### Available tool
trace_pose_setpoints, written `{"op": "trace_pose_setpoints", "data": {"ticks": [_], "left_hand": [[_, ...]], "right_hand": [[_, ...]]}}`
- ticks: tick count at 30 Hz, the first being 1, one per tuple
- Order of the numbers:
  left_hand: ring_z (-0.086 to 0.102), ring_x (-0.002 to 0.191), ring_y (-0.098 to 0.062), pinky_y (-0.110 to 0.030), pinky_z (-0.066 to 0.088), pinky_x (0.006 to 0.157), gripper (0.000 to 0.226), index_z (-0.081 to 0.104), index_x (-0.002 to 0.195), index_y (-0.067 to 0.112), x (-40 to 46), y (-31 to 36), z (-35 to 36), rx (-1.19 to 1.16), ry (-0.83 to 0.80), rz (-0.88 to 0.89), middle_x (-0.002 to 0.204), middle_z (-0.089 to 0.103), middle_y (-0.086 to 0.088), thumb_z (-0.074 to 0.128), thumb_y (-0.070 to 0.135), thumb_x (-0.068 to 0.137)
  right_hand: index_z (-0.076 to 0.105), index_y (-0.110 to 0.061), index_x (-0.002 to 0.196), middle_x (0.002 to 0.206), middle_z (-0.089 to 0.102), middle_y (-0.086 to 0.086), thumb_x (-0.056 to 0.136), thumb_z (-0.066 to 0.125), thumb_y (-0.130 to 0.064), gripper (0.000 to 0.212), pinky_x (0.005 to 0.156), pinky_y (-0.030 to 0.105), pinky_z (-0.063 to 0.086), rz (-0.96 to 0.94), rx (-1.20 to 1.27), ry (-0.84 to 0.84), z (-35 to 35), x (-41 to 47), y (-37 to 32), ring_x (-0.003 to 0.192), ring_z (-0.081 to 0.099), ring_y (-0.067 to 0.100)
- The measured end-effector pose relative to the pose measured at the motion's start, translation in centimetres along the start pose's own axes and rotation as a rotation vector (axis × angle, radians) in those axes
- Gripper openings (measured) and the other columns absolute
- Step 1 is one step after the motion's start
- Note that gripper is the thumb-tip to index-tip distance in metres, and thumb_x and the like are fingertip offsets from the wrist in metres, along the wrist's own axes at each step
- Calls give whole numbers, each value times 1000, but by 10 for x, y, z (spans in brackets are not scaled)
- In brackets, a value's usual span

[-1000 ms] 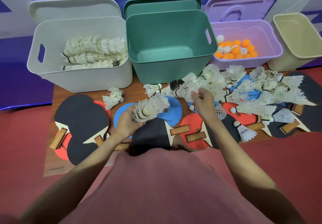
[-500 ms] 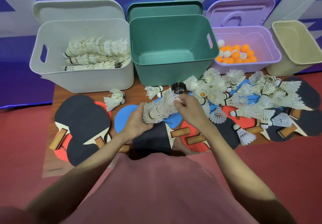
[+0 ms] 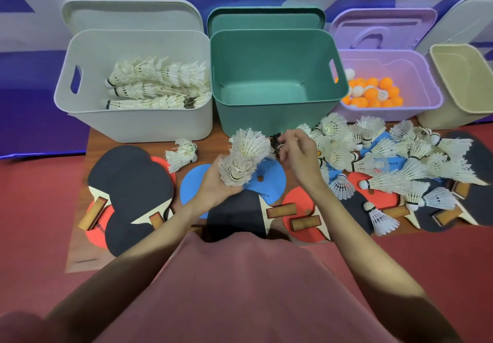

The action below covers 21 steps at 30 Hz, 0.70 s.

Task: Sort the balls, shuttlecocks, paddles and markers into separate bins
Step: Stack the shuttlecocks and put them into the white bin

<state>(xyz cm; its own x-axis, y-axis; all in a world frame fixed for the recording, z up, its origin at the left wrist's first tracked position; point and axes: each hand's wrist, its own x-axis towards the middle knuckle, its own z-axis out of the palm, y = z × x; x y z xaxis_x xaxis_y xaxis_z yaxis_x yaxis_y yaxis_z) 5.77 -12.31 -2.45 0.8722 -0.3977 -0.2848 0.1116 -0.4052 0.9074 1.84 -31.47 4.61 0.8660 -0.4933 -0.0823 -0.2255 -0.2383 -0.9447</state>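
Note:
My left hand (image 3: pixel 213 190) grips a nested stack of white shuttlecocks (image 3: pixel 242 158) above a blue marker disc (image 3: pixel 269 180). My right hand (image 3: pixel 298 156) is just right of the stack, its fingertips pinching a black shuttlecock (image 3: pixel 275 141) in front of the empty green bin (image 3: pixel 266 118). The white bin (image 3: pixel 133 126) holds rows of stacked shuttlecocks (image 3: pixel 160 86). Orange and white balls (image 3: pixel 373 93) lie in the purple bin (image 3: pixel 418 73). A loose pile of shuttlecocks (image 3: pixel 400 161) covers paddles and discs at the right. Black paddles (image 3: pixel 128 180) lie at the left.
A beige bin (image 3: pixel 453 113) stands at the far right, nothing visible in it. Bin lids lean on the wall behind. A small stack of shuttlecocks (image 3: pixel 181 154) lies by the white bin. Red discs (image 3: pixel 301 196) and paddle handles crowd the wooden table's (image 3: pixel 88 252) front edge.
My right hand left the stack and moved up and right to the black shuttlecock. The left hand tilted the stack more upright, and it looks longer than a second ago.

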Motion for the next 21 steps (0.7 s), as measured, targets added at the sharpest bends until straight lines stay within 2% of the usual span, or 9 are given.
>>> {"op": "trace_pose_setpoints", "data": {"ticks": [2,3,6,8,10,12,15,19,21], "left_hand": [[61,86,1,-16,49,72,57,50,108,17,3,0,-5,-32,17,-6,99,64,5,84,5,64],[62,88,-1,-18,50,73,57,50,109,17,4,-1,-7,-46,20,0,101,65,3,84,5,64],[62,93,-14,-27,51,78,59,50,113,9,10,-2,-11,-81,33,14,107,64,-10,83,2,65],[61,94,-14,-24,50,78,58,50,113,8,13,-1,-13,-83,41,7,107,63,-10,83,2,66],[61,96,-13,-20,50,78,58,49,113,10,15,-1,-14,-89,34,-2,109,63,-7,83,3,67],[62,98,-14,-17,50,78,60,49,115,11,17,-2,-15,-93,29,-18,110,64,-6,83,4,66],[62,98,-14,-20,50,78,64,49,115,11,19,-3,-16,-98,27,-62,109,64,-6,84,10,61],[61,98,-18,-34,51,83,63,48,114,9,20,-4,-17,-81,13,-76,109,63,-11,81,12,60],[59,93,-16,-31,51,77,61,47,114,7,20,-5,-18,-60,10,-89,107,63,-13,81,9,62]], "right_hand": [[58,-8,94,57,57,7,95,47,-15,13,54,31,43,-48,-213,30,-8,18,19,53,54,17],[57,-9,102,63,61,10,93,49,-14,14,55,35,44,-67,-403,-21,-12,27,30,60,58,25],[45,-12,131,85,66,17,85,47,-3,47,62,38,45,-38,-928,-301,-14,45,56,82,62,36],[39,-16,137,89,66,18,83,43,2,58,66,39,48,-25,-1003,-379,-7,47,64,87,63,37],[42,-14,135,92,66,17,81,43,5,57,74,42,49,-29,-1054,-393,0,49,69,90,62,37],[52,-9,122,91,66,17,81,43,7,45,77,42,47,-25,-1072,-373,3,51,77,91,62,38],[60,-5,88,84,66,18,82,45,5,20,60,33,39,4,-1023,-313,0,51,81,84,63,39],[70,-12,96,78,71,9,89,56,-11,15,57,30,44,-199,-765,-168,-15,32,42,71,64,28],[71,-13,97,71,69,-3,90,58,-18,15,57,25,44,-277,-495,-59,-22,19,11,63,60,15]]}}
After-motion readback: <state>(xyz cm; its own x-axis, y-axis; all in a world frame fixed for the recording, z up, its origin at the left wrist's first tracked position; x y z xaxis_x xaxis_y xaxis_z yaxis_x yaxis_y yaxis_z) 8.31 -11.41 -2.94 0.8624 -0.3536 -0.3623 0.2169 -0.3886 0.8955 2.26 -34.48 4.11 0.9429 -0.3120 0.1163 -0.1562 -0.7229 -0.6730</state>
